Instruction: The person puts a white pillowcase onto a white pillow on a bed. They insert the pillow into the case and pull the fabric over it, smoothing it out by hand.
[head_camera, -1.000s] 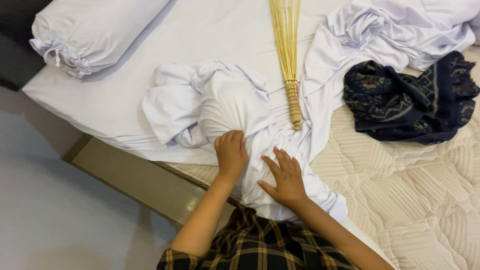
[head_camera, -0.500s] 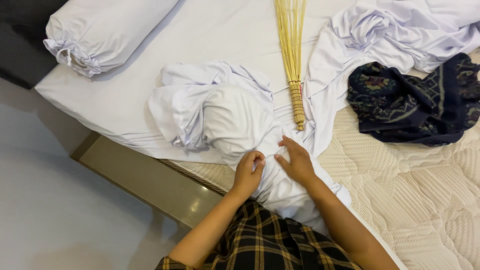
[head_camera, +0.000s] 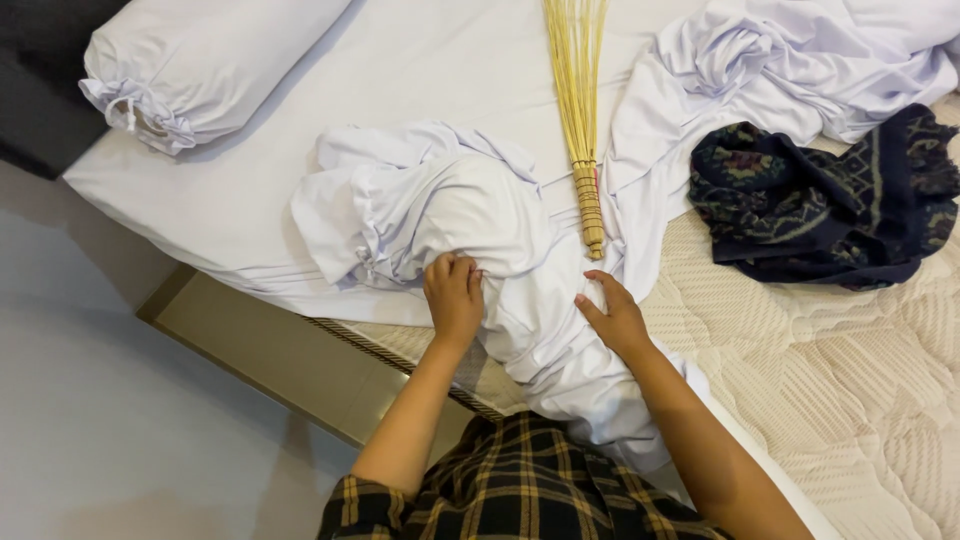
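Both hands have shifted since half a second ago: then they sat close together at the near side of the white bundle, and now they have spread apart to either side of it. The left hand (head_camera: 455, 295) has come up onto the left flank of the pillow in its white cover (head_camera: 470, 215), fingers curled and bunching a fold of the loose cloth. The right hand (head_camera: 612, 312) lies on the right side of the same cloth, fingers mostly straight and together, thumb out, pressing flat rather than gripping; whether anything is pinched under the palm cannot be told. From the wider hold it looks as if the work has gone from gathering the cover's loose end to steadying and pulling it along the pillow, with the cover bunched and only partly drawn on.

The half-covered pillow lies at the near edge of the bed, on the white sheet (head_camera: 400, 80), its loose tail running down toward the person's plaid clothing (head_camera: 520, 490). Just beyond the right hand, a straw whisk broom (head_camera: 580, 110) lies with its bound handle end near the cloth. A white bolster (head_camera: 200, 60) rests at the far left corner. To the right, a crumpled white sheet (head_camera: 800, 60) and a dark patterned cloth (head_camera: 820, 195) lie on the bare quilted mattress (head_camera: 850, 380).
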